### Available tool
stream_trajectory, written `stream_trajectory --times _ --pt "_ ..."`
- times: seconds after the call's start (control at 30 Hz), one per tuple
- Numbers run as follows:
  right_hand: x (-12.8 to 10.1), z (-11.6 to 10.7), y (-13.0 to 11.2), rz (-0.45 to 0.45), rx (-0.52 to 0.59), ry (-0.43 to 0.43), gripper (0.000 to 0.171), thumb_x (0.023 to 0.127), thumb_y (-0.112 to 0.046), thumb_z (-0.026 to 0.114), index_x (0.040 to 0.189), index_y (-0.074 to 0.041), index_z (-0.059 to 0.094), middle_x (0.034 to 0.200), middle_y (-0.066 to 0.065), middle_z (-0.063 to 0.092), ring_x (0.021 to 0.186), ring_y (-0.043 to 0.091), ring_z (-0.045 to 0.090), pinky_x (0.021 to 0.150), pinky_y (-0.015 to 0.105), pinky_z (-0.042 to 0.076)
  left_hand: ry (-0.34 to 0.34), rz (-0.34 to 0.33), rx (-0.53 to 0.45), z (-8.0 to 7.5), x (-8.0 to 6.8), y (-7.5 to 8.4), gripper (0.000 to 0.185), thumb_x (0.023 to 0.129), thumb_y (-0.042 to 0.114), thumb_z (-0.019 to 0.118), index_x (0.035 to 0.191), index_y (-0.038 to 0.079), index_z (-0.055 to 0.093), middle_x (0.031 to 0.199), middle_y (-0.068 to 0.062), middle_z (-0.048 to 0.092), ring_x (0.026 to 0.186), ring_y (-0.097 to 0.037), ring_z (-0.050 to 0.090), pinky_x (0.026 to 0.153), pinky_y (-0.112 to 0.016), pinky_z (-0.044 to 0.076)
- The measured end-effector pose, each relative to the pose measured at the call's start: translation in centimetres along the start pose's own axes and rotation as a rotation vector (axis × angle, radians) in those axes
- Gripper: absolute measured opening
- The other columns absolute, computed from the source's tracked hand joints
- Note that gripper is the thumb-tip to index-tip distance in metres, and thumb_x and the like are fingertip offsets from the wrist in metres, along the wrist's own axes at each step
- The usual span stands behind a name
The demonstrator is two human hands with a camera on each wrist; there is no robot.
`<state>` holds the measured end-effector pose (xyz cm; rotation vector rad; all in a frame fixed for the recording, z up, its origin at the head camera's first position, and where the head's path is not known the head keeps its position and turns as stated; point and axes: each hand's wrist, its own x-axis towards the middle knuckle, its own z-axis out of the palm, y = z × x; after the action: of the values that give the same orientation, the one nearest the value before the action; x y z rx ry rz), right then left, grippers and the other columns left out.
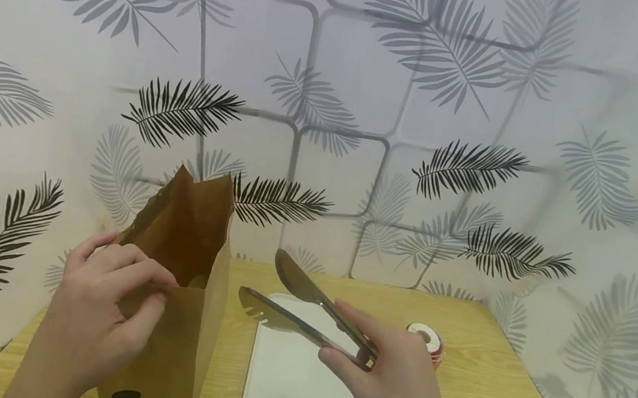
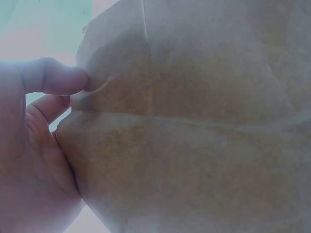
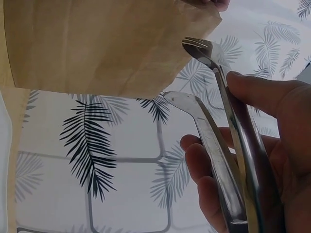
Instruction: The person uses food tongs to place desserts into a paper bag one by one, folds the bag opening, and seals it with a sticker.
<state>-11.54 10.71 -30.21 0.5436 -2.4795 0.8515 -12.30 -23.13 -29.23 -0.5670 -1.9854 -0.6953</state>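
Pinching paper bag (image 1: 187, 315), gripping tongs (image 1: 306, 312)

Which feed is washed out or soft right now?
Left wrist view: hazy, low contrast, backlit glare at the left edge, with the brown paper bag filling the frame. Head view: evenly lit; the wallpaper looks soft. Right wrist view: sharp on the steel tongs, with bright glints.

Bag (image 1: 187, 315) mouth open on top; left hand (image 1: 96, 311) holds the rim, wall close behind, tray (image 1: 288, 366) just right.
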Motion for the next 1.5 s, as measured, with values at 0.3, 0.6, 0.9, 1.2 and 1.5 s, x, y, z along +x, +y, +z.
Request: stream_trajectory --times 0.3,0.6,0.9,1.2,1.5 --pt "-0.9 0.0 0.8 0.055 -0.011 -0.035 0.054 0.083 -0.037 0.088 0.134 -0.027 0.072 0.073 -0.022 0.063 0.058 -0.006 0.048 0.053 0.019 0.041 -0.01 -0.006 0.002 0.0 0.0 0.0 0.026 0.079 0.0 0.066 0.079 0.025 0.072 0.078 0.013 0.064 0.079 -0.009 0.054 0.12 -0.038 0.027" --pt "-1.8 0.2 1.7 0.039 -0.006 -0.02 0.053 0.082 -0.037 0.088 0.131 -0.026 0.073 0.068 -0.024 0.057 0.054 -0.008 0.044 0.05 0.018 0.039 -0.005 -0.001 -0.001 0.1 0.0 0.1 0.026 0.079 0.0 0.065 0.079 0.025 0.072 0.079 0.012 0.065 0.079 -0.009 0.054 0.119 -0.037 0.027" --pt "-2.3 0.1 2.7 0.078 -0.024 -0.057 0.051 0.082 -0.04 0.088 0.13 -0.028 0.074 0.075 -0.024 0.062 0.057 -0.007 0.046 0.052 0.018 0.04 0.017 0.013 -0.012 0.2 0.1 0.1 0.025 0.079 0.001 0.065 0.078 0.024 0.072 0.078 0.009 0.065 0.08 -0.009 0.054 0.119 -0.037 0.028" --pt "-2.9 0.1 3.3 0.142 -0.031 -0.127 0.048 0.083 -0.048 0.085 0.128 -0.035 0.074 0.066 -0.021 0.054 0.055 -0.005 0.044 0.051 0.019 0.037 0.006 0.002 -0.008 0.1 0.1 0.2 0.026 0.079 0.0 0.064 0.078 0.024 0.073 0.078 0.011 0.065 0.08 -0.008 0.053 0.119 -0.037 0.027" --pt "-3.4 0.3 4.9 0.182 0.001 -0.28 0.054 0.083 -0.056 0.082 0.131 -0.032 0.073 0.07 -0.02 0.061 0.056 -0.004 0.047 0.052 0.021 0.039 0.009 0.003 -0.012 0.2 0.1 0.3 0.025 0.079 0.0 0.064 0.078 0.024 0.072 0.079 0.009 0.065 0.08 -0.008 0.052 0.12 -0.037 0.027"
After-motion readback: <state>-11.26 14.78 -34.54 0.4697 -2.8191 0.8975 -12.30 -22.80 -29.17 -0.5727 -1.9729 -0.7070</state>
